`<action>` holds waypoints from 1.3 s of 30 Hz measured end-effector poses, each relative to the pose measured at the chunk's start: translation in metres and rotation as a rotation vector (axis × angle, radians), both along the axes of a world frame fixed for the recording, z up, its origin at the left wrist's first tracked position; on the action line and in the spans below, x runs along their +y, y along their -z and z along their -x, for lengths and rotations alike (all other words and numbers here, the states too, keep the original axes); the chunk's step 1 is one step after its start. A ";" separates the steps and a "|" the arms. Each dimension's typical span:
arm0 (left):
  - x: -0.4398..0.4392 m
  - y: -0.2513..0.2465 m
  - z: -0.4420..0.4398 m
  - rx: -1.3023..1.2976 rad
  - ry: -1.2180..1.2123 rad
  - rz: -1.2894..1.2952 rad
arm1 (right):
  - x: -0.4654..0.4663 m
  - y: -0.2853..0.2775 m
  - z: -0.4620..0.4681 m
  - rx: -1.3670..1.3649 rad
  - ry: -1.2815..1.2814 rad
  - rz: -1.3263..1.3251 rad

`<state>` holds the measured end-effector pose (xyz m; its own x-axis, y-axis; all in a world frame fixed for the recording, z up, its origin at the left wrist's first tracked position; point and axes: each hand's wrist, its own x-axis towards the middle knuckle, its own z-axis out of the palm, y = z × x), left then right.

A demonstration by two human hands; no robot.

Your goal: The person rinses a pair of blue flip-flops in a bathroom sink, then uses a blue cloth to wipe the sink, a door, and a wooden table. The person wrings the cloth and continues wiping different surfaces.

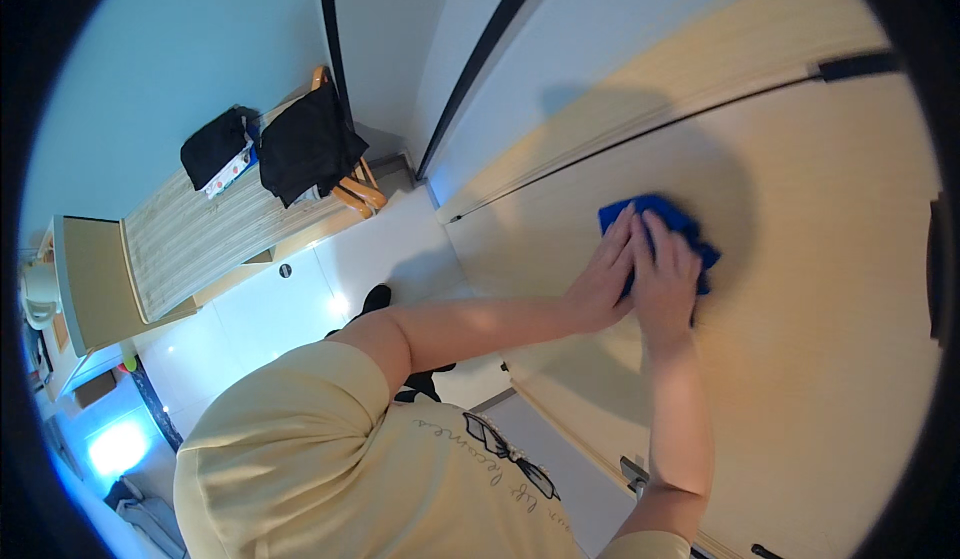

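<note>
A crumpled blue cloth [675,217] lies pressed against a broad light wood-grain panel [810,259], which looks like a door. My left hand [604,277] rests on the cloth's near left side, its fingers pointing up along it. Right beside it and touching it, my right hand [667,277] presses over the cloth with bent fingers. Parts of the cloth are hidden beneath both hands. Shadows of my arms and head fall on the panel.
A metal lever handle [634,473] projects near my right forearm. A dark fitting [859,66] sits by the panel's upper edge. Left, a wooden bench [195,236] bears folded black clothes [311,146] and wooden hangers [360,197]. White floor tiles [277,304] show a round drain [285,271].
</note>
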<state>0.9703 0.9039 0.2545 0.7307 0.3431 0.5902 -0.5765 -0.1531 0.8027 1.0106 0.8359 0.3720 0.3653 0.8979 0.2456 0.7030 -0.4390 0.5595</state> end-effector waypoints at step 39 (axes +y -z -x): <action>0.136 -0.217 -0.091 -0.506 -0.409 -0.328 | 0.113 -0.183 -0.049 -0.510 -0.348 -0.538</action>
